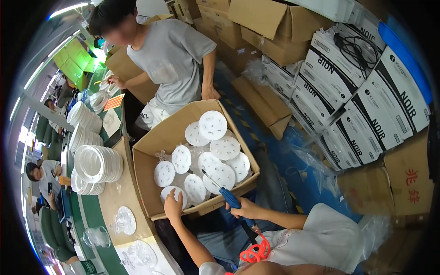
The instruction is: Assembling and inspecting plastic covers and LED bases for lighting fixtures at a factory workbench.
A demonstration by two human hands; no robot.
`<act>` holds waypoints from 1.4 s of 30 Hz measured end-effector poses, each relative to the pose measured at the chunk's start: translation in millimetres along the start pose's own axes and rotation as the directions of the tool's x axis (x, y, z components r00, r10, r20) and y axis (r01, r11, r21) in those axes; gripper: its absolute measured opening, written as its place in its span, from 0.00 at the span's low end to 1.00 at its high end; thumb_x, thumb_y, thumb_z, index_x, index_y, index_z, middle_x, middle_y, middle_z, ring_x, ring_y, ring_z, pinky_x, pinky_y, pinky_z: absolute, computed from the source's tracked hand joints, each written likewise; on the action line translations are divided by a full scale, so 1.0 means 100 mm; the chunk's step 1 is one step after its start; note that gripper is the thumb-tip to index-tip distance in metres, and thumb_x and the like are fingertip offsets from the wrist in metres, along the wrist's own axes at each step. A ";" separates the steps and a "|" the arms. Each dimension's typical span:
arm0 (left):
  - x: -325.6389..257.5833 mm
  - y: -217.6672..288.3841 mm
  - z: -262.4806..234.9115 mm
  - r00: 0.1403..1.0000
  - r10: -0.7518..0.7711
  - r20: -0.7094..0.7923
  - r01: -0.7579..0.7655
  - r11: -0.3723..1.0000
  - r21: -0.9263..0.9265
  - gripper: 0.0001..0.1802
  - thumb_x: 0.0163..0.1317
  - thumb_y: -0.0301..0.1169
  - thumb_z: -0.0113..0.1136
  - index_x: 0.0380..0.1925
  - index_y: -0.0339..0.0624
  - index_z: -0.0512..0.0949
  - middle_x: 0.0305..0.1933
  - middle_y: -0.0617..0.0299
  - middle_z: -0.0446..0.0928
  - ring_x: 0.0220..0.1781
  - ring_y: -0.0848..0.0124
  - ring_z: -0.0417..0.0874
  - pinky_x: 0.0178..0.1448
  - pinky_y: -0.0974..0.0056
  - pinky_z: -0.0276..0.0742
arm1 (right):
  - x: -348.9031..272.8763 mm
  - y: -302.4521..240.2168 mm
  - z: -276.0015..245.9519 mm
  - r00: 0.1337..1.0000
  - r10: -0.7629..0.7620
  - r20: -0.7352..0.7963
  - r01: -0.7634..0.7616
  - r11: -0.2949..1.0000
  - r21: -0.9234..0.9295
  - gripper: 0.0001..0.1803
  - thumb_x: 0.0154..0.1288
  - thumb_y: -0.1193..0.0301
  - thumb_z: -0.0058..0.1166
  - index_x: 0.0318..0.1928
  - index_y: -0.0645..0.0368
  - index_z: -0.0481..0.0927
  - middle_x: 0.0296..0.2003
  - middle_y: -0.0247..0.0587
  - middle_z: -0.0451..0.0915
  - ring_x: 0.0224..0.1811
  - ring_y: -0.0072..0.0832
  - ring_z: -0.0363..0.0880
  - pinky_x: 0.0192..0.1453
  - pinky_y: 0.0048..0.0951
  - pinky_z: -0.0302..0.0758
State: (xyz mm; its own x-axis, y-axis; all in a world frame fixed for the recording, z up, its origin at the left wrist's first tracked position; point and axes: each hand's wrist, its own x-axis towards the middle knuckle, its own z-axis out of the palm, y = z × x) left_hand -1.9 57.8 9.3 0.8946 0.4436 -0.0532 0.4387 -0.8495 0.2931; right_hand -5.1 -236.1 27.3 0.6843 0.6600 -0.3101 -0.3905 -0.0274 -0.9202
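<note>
Blue-handled screwdriver (230, 198) in the right hand (246, 209): grips it with fingers wrapped around the handle, points its thin shaft up and leftward over the white discs (219, 178) heaped in an open cardboard box (149, 153). With the left hand (173, 206), appears to touch the nearest disc (166, 190) at the box's near left corner; cannot tell whether pinching it. To the left, on the bench (126, 188), stacked white rings (94, 165).

The box (169, 130) is matt cardboard, the discs (213, 124) smooth plastic, the screwdriver shaft (212, 179) metal.
</note>
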 end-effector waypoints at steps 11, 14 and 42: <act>-0.05 -0.03 0.04 1.000 -0.022 -0.006 0.022 1.000 -0.003 0.23 0.56 0.47 0.54 0.48 0.47 0.75 0.41 0.50 0.78 0.43 0.54 0.79 0.47 0.54 0.74 | 0.03 0.12 -0.01 0.999 0.021 0.049 -0.022 0.999 0.032 0.12 0.53 0.73 0.49 0.38 0.64 0.71 0.20 0.36 0.72 0.23 0.20 0.71 0.31 0.23 0.67; -0.06 0.03 0.03 0.999 0.013 -0.029 -0.014 1.000 -0.019 0.22 0.55 0.44 0.55 0.46 0.43 0.75 0.41 0.50 0.77 0.42 0.53 0.79 0.45 0.54 0.74 | 0.04 0.15 -0.05 0.998 0.016 0.063 -0.018 1.000 0.023 0.11 0.53 0.74 0.48 0.38 0.64 0.70 0.20 0.36 0.72 0.23 0.21 0.71 0.31 0.23 0.68; -0.47 1.37 -1.13 0.862 0.341 -0.375 -0.203 -0.446 -0.872 0.23 0.55 0.28 0.56 0.53 0.36 0.68 0.47 0.50 0.76 0.55 0.59 0.73 0.61 0.55 0.63 | -0.01 0.34 -0.13 0.995 0.073 0.063 -0.075 0.996 0.039 0.10 0.53 0.73 0.50 0.37 0.62 0.73 0.19 0.34 0.73 0.22 0.19 0.70 0.29 0.23 0.68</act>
State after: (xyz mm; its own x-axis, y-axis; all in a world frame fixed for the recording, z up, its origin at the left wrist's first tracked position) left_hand 6.8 -46.6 160.1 0.8888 0.2003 0.4123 -0.4515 0.5373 0.7123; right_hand -11.4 -247.6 -6.3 0.6138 0.7023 -0.3605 -0.4647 -0.0478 -0.8842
